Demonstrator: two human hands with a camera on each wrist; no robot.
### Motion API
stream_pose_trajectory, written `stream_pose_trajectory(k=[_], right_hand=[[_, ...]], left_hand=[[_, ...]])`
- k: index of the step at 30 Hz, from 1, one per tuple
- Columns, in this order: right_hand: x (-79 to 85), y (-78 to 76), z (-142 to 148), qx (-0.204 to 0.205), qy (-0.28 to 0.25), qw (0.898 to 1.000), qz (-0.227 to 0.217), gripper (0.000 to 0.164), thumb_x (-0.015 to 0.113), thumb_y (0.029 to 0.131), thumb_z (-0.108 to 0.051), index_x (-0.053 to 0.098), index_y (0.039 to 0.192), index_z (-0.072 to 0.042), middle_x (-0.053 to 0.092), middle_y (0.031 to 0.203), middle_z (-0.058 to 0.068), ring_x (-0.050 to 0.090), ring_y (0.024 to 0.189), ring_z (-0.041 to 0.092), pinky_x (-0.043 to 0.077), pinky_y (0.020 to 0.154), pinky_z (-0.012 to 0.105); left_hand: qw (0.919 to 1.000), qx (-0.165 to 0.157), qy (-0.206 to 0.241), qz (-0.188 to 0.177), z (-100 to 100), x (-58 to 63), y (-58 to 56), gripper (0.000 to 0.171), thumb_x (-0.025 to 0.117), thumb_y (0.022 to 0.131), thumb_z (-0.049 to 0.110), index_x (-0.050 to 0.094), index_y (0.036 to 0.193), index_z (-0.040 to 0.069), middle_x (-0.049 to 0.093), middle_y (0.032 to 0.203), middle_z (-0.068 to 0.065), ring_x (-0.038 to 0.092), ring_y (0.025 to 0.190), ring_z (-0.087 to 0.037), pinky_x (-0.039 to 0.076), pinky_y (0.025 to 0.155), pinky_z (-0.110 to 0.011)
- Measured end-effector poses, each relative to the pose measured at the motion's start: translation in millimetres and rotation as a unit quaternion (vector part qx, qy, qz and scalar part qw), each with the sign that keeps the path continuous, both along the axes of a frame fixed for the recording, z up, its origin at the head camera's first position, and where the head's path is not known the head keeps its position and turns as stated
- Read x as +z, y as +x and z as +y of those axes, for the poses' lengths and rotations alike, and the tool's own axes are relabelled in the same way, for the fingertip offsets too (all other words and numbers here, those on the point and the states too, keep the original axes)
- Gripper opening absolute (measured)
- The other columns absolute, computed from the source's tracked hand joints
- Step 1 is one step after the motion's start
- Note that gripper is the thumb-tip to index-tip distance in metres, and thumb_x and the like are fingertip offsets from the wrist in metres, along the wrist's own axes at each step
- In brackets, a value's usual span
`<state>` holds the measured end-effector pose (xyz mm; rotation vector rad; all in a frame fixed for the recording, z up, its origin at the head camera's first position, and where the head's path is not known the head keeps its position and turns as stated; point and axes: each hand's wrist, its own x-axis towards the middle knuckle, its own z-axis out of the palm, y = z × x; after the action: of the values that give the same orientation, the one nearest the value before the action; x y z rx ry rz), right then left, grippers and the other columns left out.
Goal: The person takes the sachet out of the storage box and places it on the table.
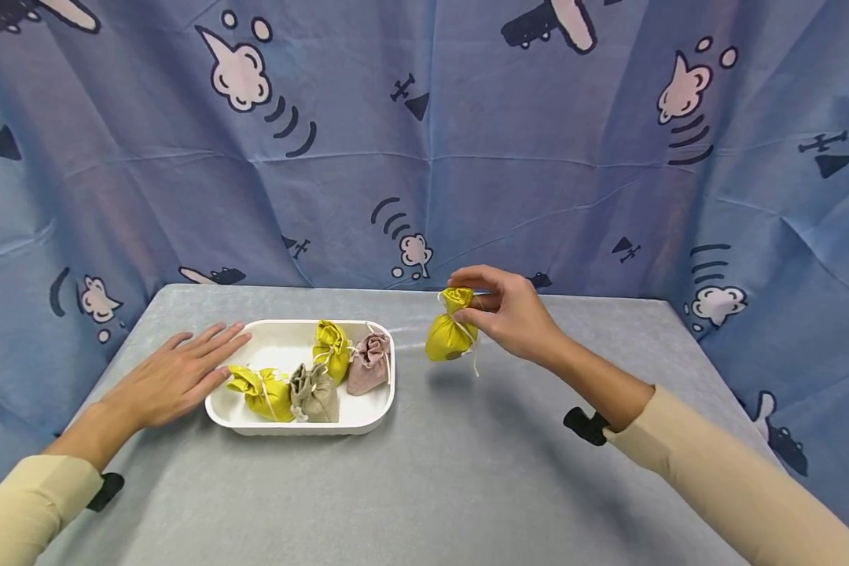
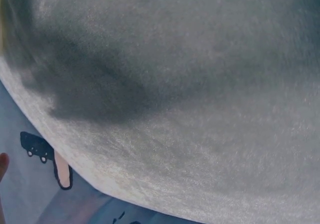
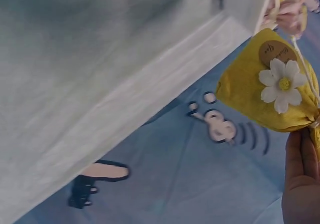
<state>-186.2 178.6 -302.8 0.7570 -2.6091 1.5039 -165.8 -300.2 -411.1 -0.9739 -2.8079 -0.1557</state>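
Note:
My right hand (image 1: 507, 312) pinches a yellow drawstring pouch (image 1: 447, 336) by its tied neck, holding it above the table to the right of a white tray (image 1: 376, 420). The right wrist view shows a white flower and a round brown tag on this pouch (image 3: 250, 86). My left hand (image 1: 177, 376) lies with straight fingers at the tray's left rim. Inside the tray are two more yellow pouches, one at the front left (image 1: 265, 395) and one farther back (image 1: 332, 350), a grey-beige pouch (image 1: 316, 395) and a pink pouch (image 1: 369, 363).
The grey table (image 1: 424, 487) reaches back to a blue patterned curtain (image 1: 354, 149) hanging behind and at the sides. A dark band piece (image 1: 586, 426) sits under the right wrist, another (image 1: 106, 491) under the left.

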Motion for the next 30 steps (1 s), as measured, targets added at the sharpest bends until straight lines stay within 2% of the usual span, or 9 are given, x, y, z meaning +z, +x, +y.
stream_pose_trajectory(k=[11,18,24,30], right_hand=[[-27.0,-13.3,23,-0.056,0.016,0.998,-0.024,0.041,0.074,0.086,0.004,0.063,0.125,-0.005,0.065,0.127,0.013,0.071,0.103,0.029,0.057,0.083,0.031],[-52.0,-18.7,30,-0.076,0.032,0.996,-0.025,0.042,0.074,0.085,0.006,0.063,0.124,-0.003,0.064,0.127,0.018,0.07,0.103,0.032,0.057,0.083,0.03],[-69.1,-21.9,33,-0.077,0.059,0.995,-0.029,0.046,0.072,0.085,0.009,0.06,0.129,-0.001,0.062,0.13,0.021,0.067,0.108,0.033,0.055,0.09,0.038],[-71.4,-22.7,35,-0.069,0.071,0.995,-0.033,0.048,0.07,0.087,0.009,0.057,0.133,0.0,0.059,0.132,0.023,0.065,0.111,0.036,0.054,0.092,0.044]], left_hand=[[1.0,0.005,-0.003,-0.008,-1,-1.7,-0.5,0.058,0.048,0.104,0.029,0.03,0.158,0.018,0.036,0.159,-0.009,0.039,0.14,-0.038,0.033,0.103,-0.064],[0.9999,0.008,-0.003,-0.011,-1,-2.3,-1.7,0.057,0.047,0.104,0.029,0.03,0.158,0.018,0.034,0.16,-0.008,0.039,0.141,-0.037,0.033,0.104,-0.063],[0.9999,0.009,-0.001,-0.01,-1,-2.3,-1.5,0.057,0.048,0.104,0.029,0.032,0.157,0.018,0.035,0.159,-0.008,0.039,0.14,-0.037,0.033,0.104,-0.063],[0.9998,0.013,0.001,-0.015,1,-1.9,-1.5,0.056,0.048,0.104,0.029,0.033,0.157,0.017,0.035,0.159,-0.008,0.038,0.141,-0.037,0.032,0.105,-0.063]])
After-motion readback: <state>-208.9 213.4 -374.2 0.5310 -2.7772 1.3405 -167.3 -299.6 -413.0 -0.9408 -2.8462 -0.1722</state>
